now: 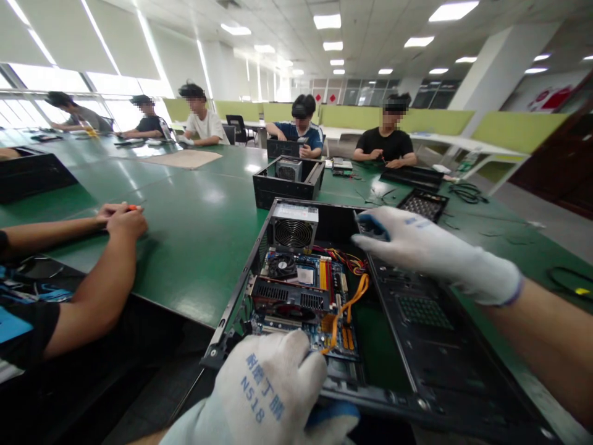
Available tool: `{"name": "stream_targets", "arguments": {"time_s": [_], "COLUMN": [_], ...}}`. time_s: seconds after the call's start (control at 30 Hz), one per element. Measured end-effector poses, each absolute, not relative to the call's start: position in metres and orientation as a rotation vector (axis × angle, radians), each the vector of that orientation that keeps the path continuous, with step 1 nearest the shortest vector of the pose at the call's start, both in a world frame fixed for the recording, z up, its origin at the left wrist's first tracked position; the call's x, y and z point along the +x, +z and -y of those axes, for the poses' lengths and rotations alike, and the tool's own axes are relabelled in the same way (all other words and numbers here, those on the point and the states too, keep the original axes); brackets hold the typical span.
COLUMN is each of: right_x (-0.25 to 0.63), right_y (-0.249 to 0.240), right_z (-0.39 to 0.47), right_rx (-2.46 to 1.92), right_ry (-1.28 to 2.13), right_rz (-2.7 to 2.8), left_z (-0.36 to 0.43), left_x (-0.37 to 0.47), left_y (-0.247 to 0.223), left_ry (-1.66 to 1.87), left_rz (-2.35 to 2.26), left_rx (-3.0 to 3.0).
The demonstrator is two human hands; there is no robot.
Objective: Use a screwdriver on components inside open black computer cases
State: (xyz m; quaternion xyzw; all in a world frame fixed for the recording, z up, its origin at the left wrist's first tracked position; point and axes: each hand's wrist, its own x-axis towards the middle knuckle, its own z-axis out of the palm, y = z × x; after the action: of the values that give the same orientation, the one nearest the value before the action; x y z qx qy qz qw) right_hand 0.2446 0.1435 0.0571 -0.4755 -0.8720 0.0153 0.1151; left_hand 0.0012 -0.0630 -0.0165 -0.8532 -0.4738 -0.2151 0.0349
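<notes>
An opened black computer case (403,364) lies before me on the green table, with a silver power supply (294,227), a motherboard (301,315) and orange cables (351,301) inside. My left hand (278,389), in a white glove with blue print, has its fingers curled over the near edge of the case. My right hand (393,238), also gloved, is at the upper right side of the case; its thumb and fingers are apart, with the black rail of the case between or behind them. Whether it grips that rail is unclear.
A person's bare hands (123,216) hold something orange at the left. Beyond my case stands another open case (287,185). Black panels (412,178) and cables (467,193) lie at the right. Several people sit along the far side.
</notes>
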Motion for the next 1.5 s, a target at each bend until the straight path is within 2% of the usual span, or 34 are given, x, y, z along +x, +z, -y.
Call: {"name": "stream_targets", "arguments": {"time_s": [0.17,0.43,0.6,0.73,0.9,0.97,1.07,1.17,1.23,1.37,1.5], "right_x": [0.167,0.100,0.112,0.150,0.186,0.190,0.192,0.194,0.196,0.201,0.202], "right_y": [0.026,-0.029,-0.017,0.008,0.016,0.013,0.006,0.003,0.003,0.004,0.004], "right_z": [-0.156,-0.180,-0.181,-0.179,-0.181,-0.184,-0.189,-0.192,-0.192,-0.192,-0.194], "right_rx": [-1.162,-1.010,-1.000,-1.152,-1.338,-1.399,-1.446,-1.475,-1.492,-1.532,-1.522], "right_ry": [0.219,0.356,0.201,0.026,-0.460,-0.552,-0.494,-0.441,-0.420,-0.395,-0.365], "right_rz": [3.026,3.217,3.218,3.166,3.027,2.934,2.822,2.739,2.698,2.655,2.650], "left_z": [0.065,0.066,0.066,0.070,0.052,0.025,-0.034,-0.092,-0.122,-0.157,-0.170], "left_x": [0.003,0.003,0.002,0.002,-0.008,-0.013,-0.015,-0.007,0.002,0.019,0.023], "left_y": [-0.017,-0.019,-0.020,-0.016,0.016,0.029,0.036,0.024,0.008,-0.029,-0.052], "left_ry": [-0.702,-0.724,-0.745,-0.812,-0.871,-0.732,-0.427,0.170,0.428,0.664,0.756], "left_rz": [1.479,1.489,1.504,1.568,1.608,1.665,1.790,1.865,1.839,1.733,1.667], "left_rx": [-2.604,-2.542,-2.529,-2.545,-2.692,-2.734,-2.723,-2.701,-2.726,-2.814,-2.825]}}
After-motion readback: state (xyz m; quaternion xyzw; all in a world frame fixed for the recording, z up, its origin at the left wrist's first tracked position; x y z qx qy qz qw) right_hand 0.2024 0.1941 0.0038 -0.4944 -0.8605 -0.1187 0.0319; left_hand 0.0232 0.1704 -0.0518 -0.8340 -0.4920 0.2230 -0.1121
